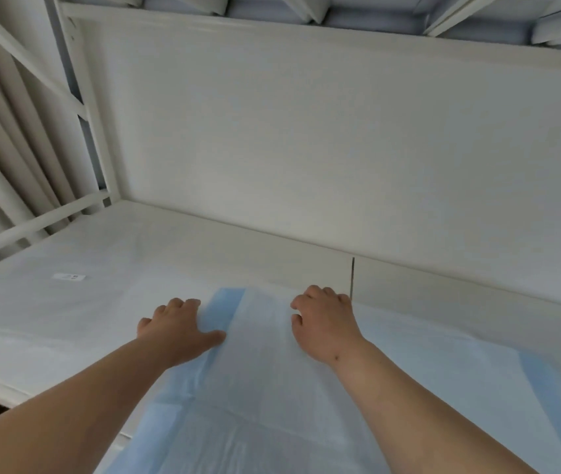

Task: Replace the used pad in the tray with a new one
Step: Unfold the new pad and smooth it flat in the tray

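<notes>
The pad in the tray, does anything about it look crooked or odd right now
Slightly. The pad is not flat yet: creases cross its near part and its far end is still partly folded under both hands, left hand and right hand. No stains or tears show.

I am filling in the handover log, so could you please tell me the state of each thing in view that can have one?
Pad: blue-edged, lying on the tray, partly unfolded, creased.
Left hand: pressing on the pad's left blue edge, fingers bent at the tips.
Right hand: on the pad's far end, fingers curled; whether it pinches the pad I cannot tell.
Tray: white, floor partly covered by the pad.
Small label: flat on the tray, unreadable.
</notes>
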The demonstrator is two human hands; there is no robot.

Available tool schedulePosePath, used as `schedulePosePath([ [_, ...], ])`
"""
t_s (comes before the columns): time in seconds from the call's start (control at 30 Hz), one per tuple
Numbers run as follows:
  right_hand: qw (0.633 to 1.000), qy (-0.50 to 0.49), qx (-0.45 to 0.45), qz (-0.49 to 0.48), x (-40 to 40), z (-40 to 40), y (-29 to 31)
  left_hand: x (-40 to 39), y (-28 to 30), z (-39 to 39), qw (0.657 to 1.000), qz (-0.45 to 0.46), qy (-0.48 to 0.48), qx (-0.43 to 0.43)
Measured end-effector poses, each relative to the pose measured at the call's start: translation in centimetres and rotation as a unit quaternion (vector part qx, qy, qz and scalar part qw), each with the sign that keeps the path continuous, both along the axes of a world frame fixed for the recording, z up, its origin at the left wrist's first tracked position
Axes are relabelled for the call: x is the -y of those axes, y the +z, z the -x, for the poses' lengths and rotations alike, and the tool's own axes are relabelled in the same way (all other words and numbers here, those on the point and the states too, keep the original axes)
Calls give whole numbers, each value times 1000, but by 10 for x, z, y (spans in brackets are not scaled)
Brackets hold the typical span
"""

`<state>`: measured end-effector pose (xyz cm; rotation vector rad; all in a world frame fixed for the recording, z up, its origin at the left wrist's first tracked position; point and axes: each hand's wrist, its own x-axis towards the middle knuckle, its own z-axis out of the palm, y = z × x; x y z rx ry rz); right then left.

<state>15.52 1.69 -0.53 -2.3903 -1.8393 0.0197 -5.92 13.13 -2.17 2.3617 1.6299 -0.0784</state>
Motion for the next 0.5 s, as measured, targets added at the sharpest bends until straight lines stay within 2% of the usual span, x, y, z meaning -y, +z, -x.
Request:
schedulePosePath([
  [0.13, 997, 7, -2, 77, -12, 7, -22, 4, -2, -1, 1000, 20, -18, 10],
  [0.33, 998, -6, -6, 64, -15, 8, -34, 11, -8, 2, 996, 53, -15, 71],
  [0.5, 998, -16, 19, 56, -31, 2, -23, 28, -8, 23, 990, 63, 23, 126],
])
